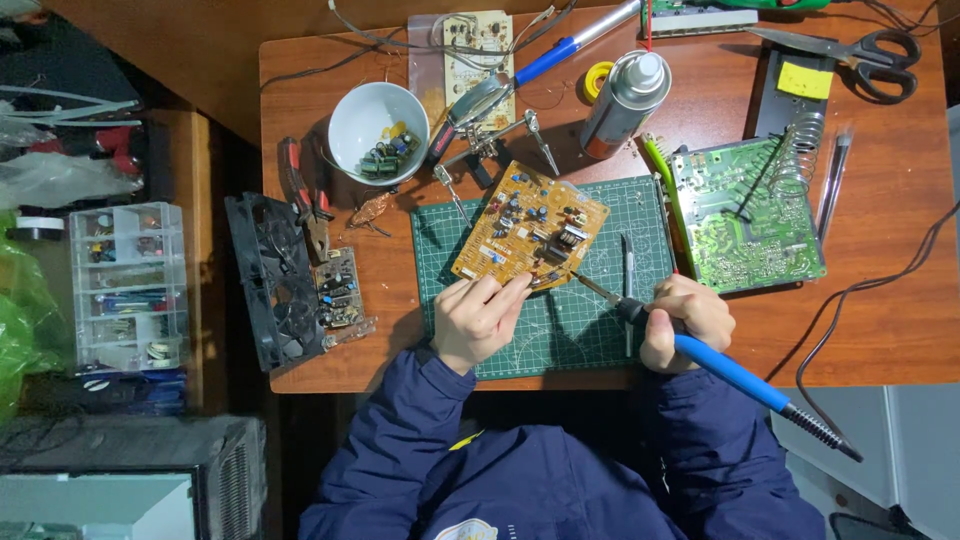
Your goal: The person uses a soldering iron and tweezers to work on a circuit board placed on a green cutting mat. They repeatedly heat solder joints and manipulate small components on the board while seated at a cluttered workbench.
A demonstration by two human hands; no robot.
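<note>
A tan circuit board point(530, 225) lies tilted on a green cutting mat point(590, 325). My left hand point(478, 318) rests at the board's near edge, fingers curled, pinching something thin against the board; what it is I cannot tell. My right hand point(682, 320) grips a blue-handled soldering iron point(720, 365), whose metal tip reaches the board's near right edge. The iron's cable runs off toward the lower right.
A white bowl point(352, 112) of components, helping-hands magnifier point(478, 110), spray can point(622, 95), green circuit board point(745, 215), coil iron stand point(800, 150), scissors point(860, 55), red pliers point(300, 195), black fan point(270, 280) and a small board point(340, 290) crowd the wooden desk point(880, 300). A parts organiser point(128, 285) stands left.
</note>
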